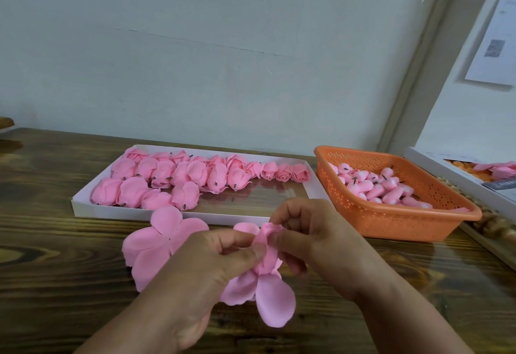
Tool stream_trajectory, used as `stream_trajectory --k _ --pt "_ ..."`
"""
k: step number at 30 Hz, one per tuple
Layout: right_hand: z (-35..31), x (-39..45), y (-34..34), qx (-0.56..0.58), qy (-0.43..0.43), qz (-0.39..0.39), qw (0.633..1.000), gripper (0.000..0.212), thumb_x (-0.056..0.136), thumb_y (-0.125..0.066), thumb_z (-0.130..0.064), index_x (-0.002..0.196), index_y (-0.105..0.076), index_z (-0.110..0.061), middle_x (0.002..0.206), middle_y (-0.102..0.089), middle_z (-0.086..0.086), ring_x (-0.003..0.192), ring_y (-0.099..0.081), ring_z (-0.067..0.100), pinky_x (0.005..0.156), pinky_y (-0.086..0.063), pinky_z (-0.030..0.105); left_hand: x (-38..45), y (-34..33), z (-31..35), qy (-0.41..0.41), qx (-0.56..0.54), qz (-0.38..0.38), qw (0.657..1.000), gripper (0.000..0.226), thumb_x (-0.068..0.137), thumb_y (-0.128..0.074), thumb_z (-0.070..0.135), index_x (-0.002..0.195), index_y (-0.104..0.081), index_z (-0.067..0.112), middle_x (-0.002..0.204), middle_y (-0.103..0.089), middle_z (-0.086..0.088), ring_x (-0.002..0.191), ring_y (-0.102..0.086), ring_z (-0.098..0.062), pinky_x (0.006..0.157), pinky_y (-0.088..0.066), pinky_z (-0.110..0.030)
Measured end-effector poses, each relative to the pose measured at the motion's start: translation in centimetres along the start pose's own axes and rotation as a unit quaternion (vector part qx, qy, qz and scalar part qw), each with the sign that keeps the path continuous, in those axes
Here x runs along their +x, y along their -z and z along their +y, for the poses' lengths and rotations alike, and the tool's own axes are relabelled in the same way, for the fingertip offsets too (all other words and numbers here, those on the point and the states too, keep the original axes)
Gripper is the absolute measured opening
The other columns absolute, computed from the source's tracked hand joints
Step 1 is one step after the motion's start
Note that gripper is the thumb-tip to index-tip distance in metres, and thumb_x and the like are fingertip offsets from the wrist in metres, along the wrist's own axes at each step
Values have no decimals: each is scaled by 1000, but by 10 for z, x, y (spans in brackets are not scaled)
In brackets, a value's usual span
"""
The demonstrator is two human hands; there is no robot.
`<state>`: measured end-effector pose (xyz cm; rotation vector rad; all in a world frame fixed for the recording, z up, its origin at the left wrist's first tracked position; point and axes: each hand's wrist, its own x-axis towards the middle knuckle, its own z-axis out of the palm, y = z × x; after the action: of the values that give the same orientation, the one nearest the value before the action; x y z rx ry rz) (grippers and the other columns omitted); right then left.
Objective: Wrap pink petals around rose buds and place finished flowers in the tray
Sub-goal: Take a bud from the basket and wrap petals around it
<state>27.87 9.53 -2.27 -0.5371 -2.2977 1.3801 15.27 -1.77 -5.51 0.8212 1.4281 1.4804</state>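
A pale, scuffed wall [195, 46] rises behind our dark, knotty wooden table [55, 242]. Starting at the left, we see a shallow white tray [83, 209] lying lengthwise near the wall, its left and back parts filled with finished pink flowers [178, 177] (several lie on their sides with short dark stems showing), while its right front part shows bare bottom. Just in front of the tray, a flat stack of loose pink petals [156, 242] lies on the table, partly covered by our left hand [206, 264]. That hand is curled, thumb and forefinger pinching the flower in progress [265, 258] from the left. The flower is held above the table between both hands, in front of the tray: a rolled pink core stands up between the fingers and two broad petals hang loose below it. Our right hand [315, 239] closes on the top of the same flower from the right, fingers bent and fingertips gripping the crumpled upper edge. Farther right, an orange perforated basket [391, 219] sits beside the tray, holding a heap of pink rose buds [374, 186]. At the far right edge, a white box [446, 174] leans into view with orange and pink pieces inside, and a printed sheet [497, 46] hangs on the wall above it.
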Motion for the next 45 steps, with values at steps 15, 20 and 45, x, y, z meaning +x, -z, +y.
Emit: stream_trajectory --k 15,20,45 --pt "2 0 0 -20 -31 103 994 9 86 -63 -2 78 -62 -4 45 -55 -2 38 -44 12 39 -36 24 3 5 0 72 -274 -8 959 52 56 -67 9 104 -62 -11 99 -71 -27 85 -72 -38 56 -60 -40" --pt "0 -2 3 -19 -21 106 994 10 86 -63 -3 77 -62 -5 45 -56 -1 37 -43 12 39 -36 24 3 18 -10 68 -313 -75 945 43 51 -49 -10 89 -69 -15 97 -70 -25 79 -72 -36 56 -59 -36" --pt "-10 -8 -4 -42 18 36 998 18 84 -64 -4 70 -63 -14 50 -57 -2 41 -45 6 42 -36 18 4 9 -6 -124 44 18 991 12 77 -70 9 76 -72 21 68 -69 -5 58 -62 -12 50 -48 -20"
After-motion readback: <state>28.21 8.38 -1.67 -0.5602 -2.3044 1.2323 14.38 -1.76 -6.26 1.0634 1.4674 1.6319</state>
